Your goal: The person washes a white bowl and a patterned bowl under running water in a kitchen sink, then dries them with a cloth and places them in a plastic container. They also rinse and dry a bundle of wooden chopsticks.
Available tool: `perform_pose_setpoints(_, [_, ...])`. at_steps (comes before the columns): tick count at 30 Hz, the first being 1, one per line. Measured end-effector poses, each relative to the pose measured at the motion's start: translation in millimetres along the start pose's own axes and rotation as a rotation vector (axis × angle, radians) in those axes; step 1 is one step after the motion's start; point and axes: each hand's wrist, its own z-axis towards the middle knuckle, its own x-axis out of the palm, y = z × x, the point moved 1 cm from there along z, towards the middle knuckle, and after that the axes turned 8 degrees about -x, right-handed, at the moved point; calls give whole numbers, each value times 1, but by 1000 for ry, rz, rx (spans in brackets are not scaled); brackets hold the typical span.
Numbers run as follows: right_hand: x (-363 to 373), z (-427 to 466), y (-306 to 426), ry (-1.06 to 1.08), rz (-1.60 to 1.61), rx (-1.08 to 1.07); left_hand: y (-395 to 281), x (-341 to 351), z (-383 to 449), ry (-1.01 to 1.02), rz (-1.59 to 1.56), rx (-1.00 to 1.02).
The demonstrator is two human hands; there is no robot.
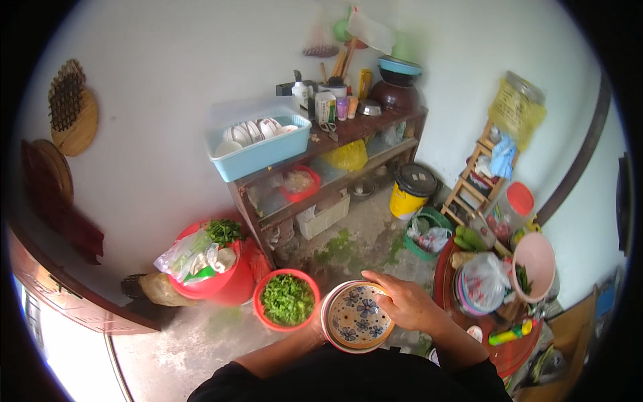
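Observation:
A small stack of bowls, the top one a patterned bowl (360, 310) with blue flowers and an orange-brown rim, is held in front of my body. My right hand (404, 303) grips the right rim of the stack, thumb over the edge of the top bowl. At the left side, my left hand (319, 321) supports the stack; its fingers are mostly hidden by the bowls. Just left of that hand is a red basin (257, 303) filled with chopped green leaves (287, 300).
A light-blue plastic basket (263, 155) with white bowls stands on a wooden shelf unit (346, 136). A red bucket (226, 289) bears bags and greens. To the right, a round red table (512, 354) holds stacked basins, a pink basin (535, 269) and cucumbers. A yellow bucket (406, 201) stands behind.

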Motion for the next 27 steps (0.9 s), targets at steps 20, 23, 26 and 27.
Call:
perform_pose_setpoints(20, [-38, 316, -161, -62, 354, -504, -235, -98, 157, -61, -482, 420])
perform_pose_setpoints(23, [-29, 366, -176, -15, 530, -594, -271, -112, 160, -143, -470, 545])
perform_pose_setpoints(26, [-24, 417, -195, 111, 714, -637, -300, -115, 161, -236, -482, 635])
perform_pose_setpoints(27, [-23, 436, -199, 155, 794, -635, -308, -115, 160, -270, -479, 671])
